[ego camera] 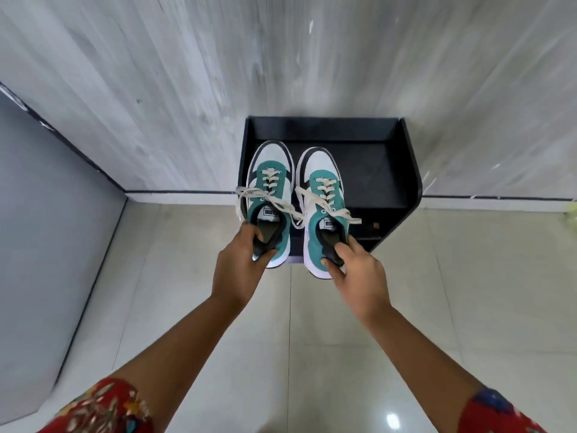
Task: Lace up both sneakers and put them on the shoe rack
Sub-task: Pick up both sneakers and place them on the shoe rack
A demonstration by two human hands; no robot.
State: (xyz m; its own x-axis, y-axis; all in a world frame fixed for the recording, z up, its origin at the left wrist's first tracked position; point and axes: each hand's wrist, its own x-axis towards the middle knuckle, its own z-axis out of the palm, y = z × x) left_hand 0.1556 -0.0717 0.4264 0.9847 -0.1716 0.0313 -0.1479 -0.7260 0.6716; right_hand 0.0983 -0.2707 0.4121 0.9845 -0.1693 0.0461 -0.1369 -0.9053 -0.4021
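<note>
Two teal, white and black sneakers with cream laces hang side by side, toes pointing away from me, over the left part of the black shoe rack point(384, 170). My left hand point(237, 267) pinches the heel collar of the left sneaker point(271, 189). My right hand point(359, 270) pinches the heel collar of the right sneaker point(321, 198). Both shoes are laced; loose lace ends trail out to the sides near the tongues. Their heels stick out past the rack's front edge. Whether the soles touch the top shelf, I cannot tell.
The rack stands against a grey streaked wall point(187, 73) with a dark-trimmed baseboard. A lower shelf point(368, 235) shows under the top one. Glossy pale floor tiles point(293, 354) spread in front. A grey panel point(46, 229) rises at the left.
</note>
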